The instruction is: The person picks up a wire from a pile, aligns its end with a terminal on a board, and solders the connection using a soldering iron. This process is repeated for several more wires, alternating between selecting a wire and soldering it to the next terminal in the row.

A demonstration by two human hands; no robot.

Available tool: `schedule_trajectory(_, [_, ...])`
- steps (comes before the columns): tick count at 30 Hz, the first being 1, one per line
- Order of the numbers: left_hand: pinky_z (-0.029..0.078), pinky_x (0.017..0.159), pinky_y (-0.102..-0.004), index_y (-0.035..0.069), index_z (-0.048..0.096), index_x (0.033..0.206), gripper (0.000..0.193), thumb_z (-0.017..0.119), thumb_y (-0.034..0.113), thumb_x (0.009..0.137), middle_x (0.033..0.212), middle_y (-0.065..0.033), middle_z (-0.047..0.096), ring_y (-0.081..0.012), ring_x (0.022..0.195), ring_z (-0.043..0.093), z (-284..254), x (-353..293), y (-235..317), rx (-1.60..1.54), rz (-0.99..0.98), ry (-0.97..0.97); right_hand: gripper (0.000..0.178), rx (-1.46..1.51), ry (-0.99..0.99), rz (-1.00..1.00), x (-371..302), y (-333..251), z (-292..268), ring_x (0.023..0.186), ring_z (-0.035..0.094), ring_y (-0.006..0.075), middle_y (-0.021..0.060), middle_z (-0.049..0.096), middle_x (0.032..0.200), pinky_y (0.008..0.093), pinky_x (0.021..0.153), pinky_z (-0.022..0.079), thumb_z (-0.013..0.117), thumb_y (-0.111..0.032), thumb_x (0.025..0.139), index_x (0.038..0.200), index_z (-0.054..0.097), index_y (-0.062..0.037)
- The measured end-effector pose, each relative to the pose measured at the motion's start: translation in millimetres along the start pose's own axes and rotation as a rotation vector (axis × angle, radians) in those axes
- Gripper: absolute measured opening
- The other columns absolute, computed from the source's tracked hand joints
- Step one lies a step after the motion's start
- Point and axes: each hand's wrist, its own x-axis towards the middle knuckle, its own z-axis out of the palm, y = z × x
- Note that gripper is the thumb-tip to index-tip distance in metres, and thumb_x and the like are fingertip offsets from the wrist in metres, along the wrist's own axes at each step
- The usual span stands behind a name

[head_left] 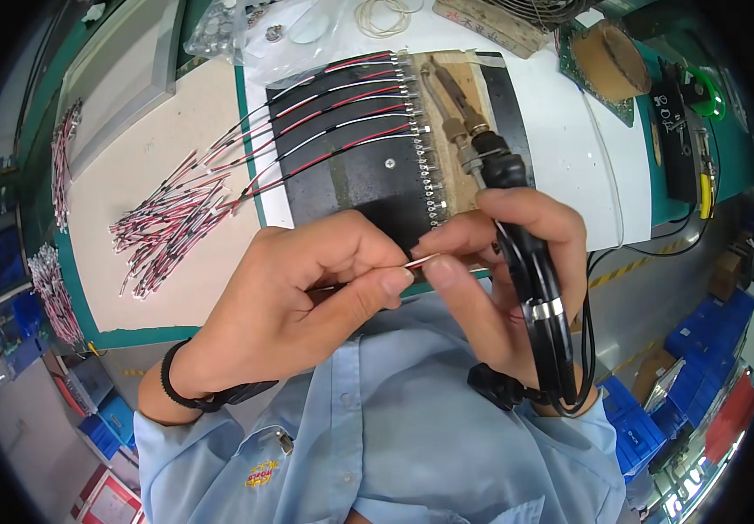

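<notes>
Between the thumb and curled forefinger of my left hand [303, 279] is a thin red-and-white wire [421, 261]. My right hand [473, 266] meets it, thumb and a fingertip at the wire's end. That same hand also holds a black soldering iron [541, 288] with a metal feed tube; its tip points away from me over a wooden strip [469, 188]. Just beyond my hands lies a black board [333, 175] with a row of small metal parts [428, 175] along the wood. Several red, white and black wires [333, 103] run left from the row's far part.
A pile of wires [167, 231] lies on the beige board at left, with more bundles [62, 166] at the table's left edge. Across the back are a plastic bag [220, 31] and a brown roll [608, 61]. Cables [588, 323] hang from the iron at right.
</notes>
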Motion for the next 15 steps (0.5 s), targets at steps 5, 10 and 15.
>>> schedule_trajectory(5, [0.044,0.06,-0.0197,-0.003,0.061,0.096,0.007,0.063,0.003,0.096,0.08,-0.0058,0.068,-0.0045,0.071,0.06,10.2,12.3,-0.3,-0.053,0.059,0.062,0.056,-0.061,-0.171,0.068,3.7,-3.5,-19.3,0.094,0.067,0.0205,0.0193,0.066,0.1,0.033,0.084,0.055,0.064,0.012,0.087,0.132,0.034,-0.0006])
schedule_trajectory(10, [0.037,0.052,-0.0191,-0.001,0.063,0.096,0.01,0.062,0.009,0.097,0.074,-0.0061,0.068,-0.0032,0.06,0.052,-0.7,20.7,11.7,-0.302,-0.242,-0.091,0.046,0.116,-0.071,-0.005,10.7,2.1,-15.3,0.087,0.069,0.02,0.0175,0.068,0.099,0.0297,0.077,0.056,0.072,0.009,0.081,0.12,0.049,0.001])
schedule_trajectory(15, [0.032,0.047,-0.0199,0.0,0.065,0.098,0.017,0.061,0.017,0.098,0.072,-0.0074,0.068,-0.0033,0.053,0.044,-16.6,33.9,10.2,-0.558,-0.483,-0.397,0.027,-0.007,-0.143,-0.056,11.4,0.1,-18.8,0.072,0.069,0.0164,0.0123,0.072,0.086,0.0267,0.068,0.054,0.075,0.009,0.077,0.102,0.069,-0.0017])
